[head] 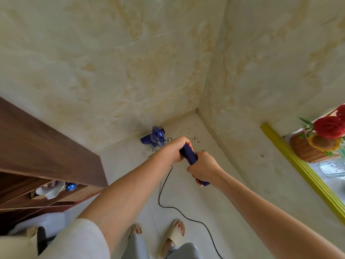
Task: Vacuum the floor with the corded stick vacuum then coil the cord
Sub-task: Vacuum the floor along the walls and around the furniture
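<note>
Gripping the blue handle (188,151) of the stick vacuum, your left hand (174,148) wraps the upper part with fingers curled tight around it, and your right hand (202,168) clamps the lower end just behind, its fingers (196,177) folded fully round the tube. Beyond your left fingers the vacuum's blue head (155,138) sits on the pale tiled floor (186,193), close against the marbled wall (112,71) near the room's corner. Just past your knuckles, to the right of the head, scattered debris (193,136) lies on the tiles. Below your hands the black cord (164,204) drops from under the handle, loops on the floor and runs back past your right slipper (172,234). Left of your left forearm a dark wooden cabinet (46,146) juts toward the cleaning path. Right of your right wrist a yellow ledge (298,165) borders a sill holding a basket of artificial flowers (321,141).
</note>
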The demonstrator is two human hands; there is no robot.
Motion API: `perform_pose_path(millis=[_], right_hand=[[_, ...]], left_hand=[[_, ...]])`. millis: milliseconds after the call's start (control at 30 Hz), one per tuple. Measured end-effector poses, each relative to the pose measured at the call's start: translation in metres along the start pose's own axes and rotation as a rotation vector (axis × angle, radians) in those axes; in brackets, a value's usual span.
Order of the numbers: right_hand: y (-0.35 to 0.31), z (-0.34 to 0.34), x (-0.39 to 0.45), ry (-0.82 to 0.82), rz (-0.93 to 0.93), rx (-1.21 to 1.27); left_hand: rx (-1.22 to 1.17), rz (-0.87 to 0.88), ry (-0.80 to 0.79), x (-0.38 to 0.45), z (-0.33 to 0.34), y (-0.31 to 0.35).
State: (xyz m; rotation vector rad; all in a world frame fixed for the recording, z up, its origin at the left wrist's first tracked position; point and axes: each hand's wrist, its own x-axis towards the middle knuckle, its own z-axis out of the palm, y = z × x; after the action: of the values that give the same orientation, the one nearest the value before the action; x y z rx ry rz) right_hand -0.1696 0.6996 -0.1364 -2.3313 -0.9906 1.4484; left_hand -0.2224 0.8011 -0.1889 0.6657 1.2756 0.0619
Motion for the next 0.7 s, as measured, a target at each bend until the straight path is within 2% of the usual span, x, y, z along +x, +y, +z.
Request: perform_pose_path(millis=[133, 367, 700], right_hand=[[-0.017, 0.003, 0.016, -0.043, 0.018, 0.015], [-0.037, -0.011, 0.025, -0.079, 0.026, -0.038], [-0.012, -0.011, 0.013, 0.02, 0.025, 0.003]], left_hand=[[0.025, 0.009, 0.048, 0.01, -0.015, 0.012], [0.014, 0.018, 0.002, 0.013, -0.022, 0.031], [0.037, -0.011, -0.069, 0.01, -0.005, 0.022]])
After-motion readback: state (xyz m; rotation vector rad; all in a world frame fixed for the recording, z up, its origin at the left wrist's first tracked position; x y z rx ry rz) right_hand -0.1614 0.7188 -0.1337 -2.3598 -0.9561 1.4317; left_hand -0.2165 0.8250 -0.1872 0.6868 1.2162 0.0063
